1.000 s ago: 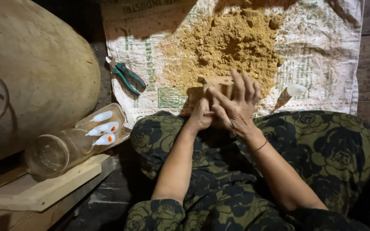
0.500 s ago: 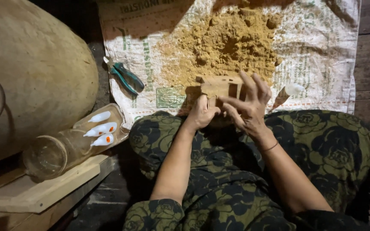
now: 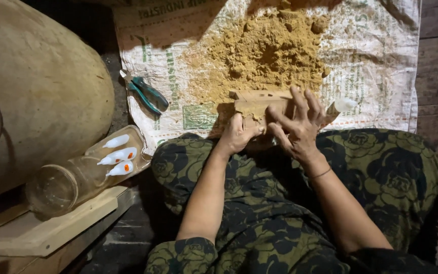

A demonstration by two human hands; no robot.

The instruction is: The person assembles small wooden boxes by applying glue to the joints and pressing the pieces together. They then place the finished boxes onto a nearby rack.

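Both hands, left hand [image 3: 240,134] and right hand [image 3: 300,127], grip a wooden block [image 3: 259,104] lying crosswise, left-right.

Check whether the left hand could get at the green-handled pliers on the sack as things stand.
Probably yes. The pliers lie in the open on the sack, to the left of the left hand, with nothing between them. But that hand now grips the wooden block and would have to let go first.
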